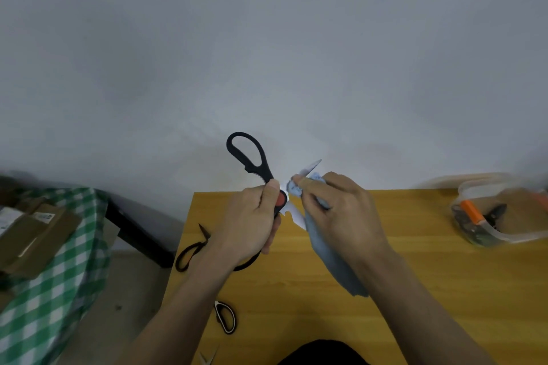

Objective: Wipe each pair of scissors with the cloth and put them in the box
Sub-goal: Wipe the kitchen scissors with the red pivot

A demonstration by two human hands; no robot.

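Note:
My left hand (252, 222) grips black-handled kitchen scissors (247, 157) with a red pivot, held up above the wooden table (415, 275) with the blades spread apart. My right hand (335, 207) pinches a light blue cloth (335, 261) round one serrated blade, whose tip sticks out above the fingers. The cloth hangs down under that hand. A clear plastic box (504, 216) at the table's far right holds an orange-handled tool and other dark scissors.
More scissors lie on the table's left side: a black pair (189, 252) partly behind my left wrist, a black-and-white-handled pair (226, 317), and metal tips (207, 357) at the bottom edge. A green checked cloth (68, 275) with cardboard packets sits left of the table.

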